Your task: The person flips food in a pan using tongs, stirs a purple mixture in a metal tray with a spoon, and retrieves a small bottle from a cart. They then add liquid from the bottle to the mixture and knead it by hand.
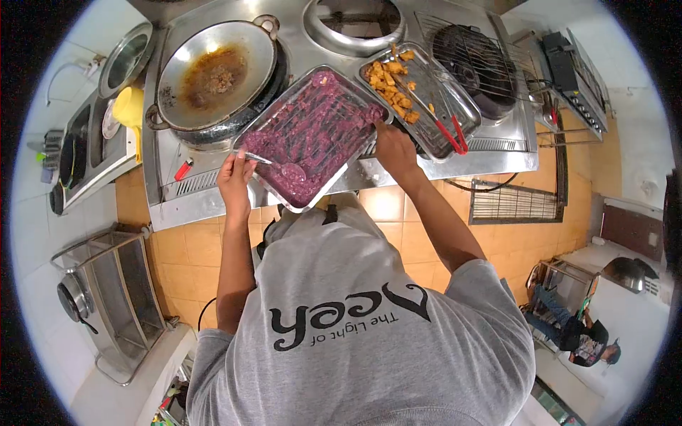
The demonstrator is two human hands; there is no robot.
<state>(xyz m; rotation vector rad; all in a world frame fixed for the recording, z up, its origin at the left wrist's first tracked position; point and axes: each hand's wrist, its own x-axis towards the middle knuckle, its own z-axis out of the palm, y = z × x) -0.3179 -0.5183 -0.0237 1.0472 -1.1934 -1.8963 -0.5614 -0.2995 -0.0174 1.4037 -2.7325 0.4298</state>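
A metal tray (280,201) spread with purple mash (305,135) lies tilted at the front of the steel stove. My left hand (236,176) is closed at the tray's left edge, around the handle of a spoon (293,172) whose bowl rests in the mash. At the right corner, my right hand (395,147) grips the rim, its fingertips by a lump of the purple food. Part of those fingers is hidden. Just right of it sits a second tray (440,145), holding orange-brown fried pieces (392,82) and red-handled tongs (452,135).
A wok (170,64) with brown residue stands on the left burner. Behind the trays is a round metal pan (355,48); a wire rack (472,57) covers the right burner. A red-handled tool (184,169) lies front left. Another person (579,330) is far right.
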